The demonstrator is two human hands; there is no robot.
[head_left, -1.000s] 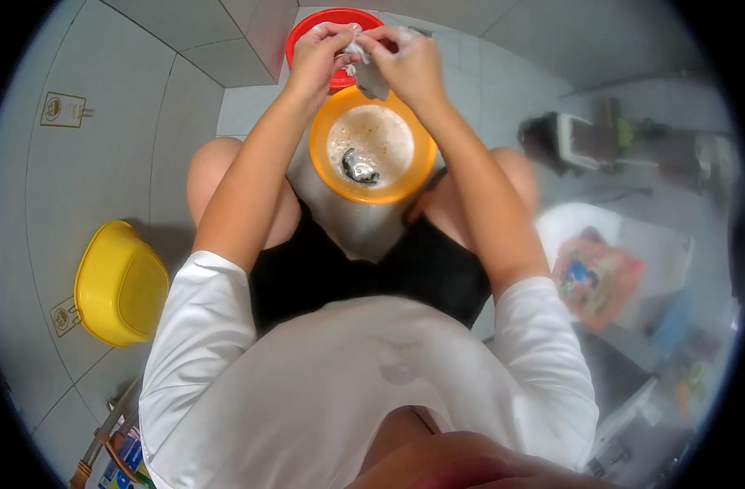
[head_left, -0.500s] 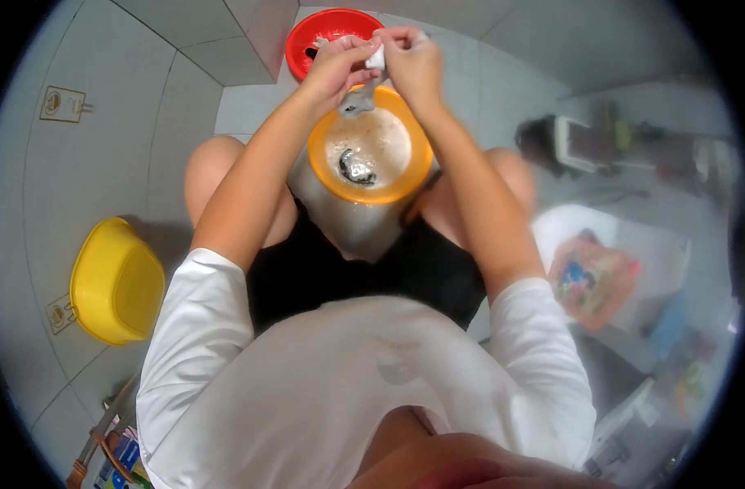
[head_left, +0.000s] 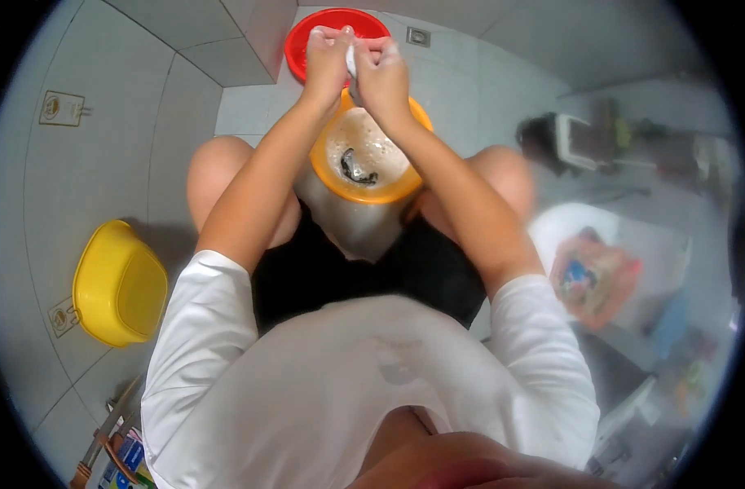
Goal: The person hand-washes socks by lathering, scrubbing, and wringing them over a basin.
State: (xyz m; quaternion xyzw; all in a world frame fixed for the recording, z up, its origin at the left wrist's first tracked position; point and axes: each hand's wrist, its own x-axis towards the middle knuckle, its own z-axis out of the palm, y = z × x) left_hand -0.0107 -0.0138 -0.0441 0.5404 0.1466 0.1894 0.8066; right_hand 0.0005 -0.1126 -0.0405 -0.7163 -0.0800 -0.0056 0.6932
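Note:
My left hand (head_left: 327, 61) and my right hand (head_left: 381, 77) are pressed together, both closed on a small white and grey cloth (head_left: 351, 62) that shows between them. They are above the far rim of an orange basin (head_left: 371, 196) between my knees. Cloudy, sudsy water (head_left: 372, 147) fills the basin, and a dark piece of fabric (head_left: 356, 169) pokes out of it. Behind my hands a red basin (head_left: 296, 47) stands on the floor, its inside mostly hidden by my hands.
On the left wall hangs a yellow basin (head_left: 120, 285). A floor drain (head_left: 418, 37) lies beyond my right hand. At the right are a white bin (head_left: 580, 218) with a pink bag (head_left: 594, 281) and blurred items. Printed packages (head_left: 125, 466) sit at the lower left.
My hands have shifted slightly left and drawn closer together around the cloth. Its grey end, which hung over the orange basin, is now mostly hidden. The floor drain has come into full view.

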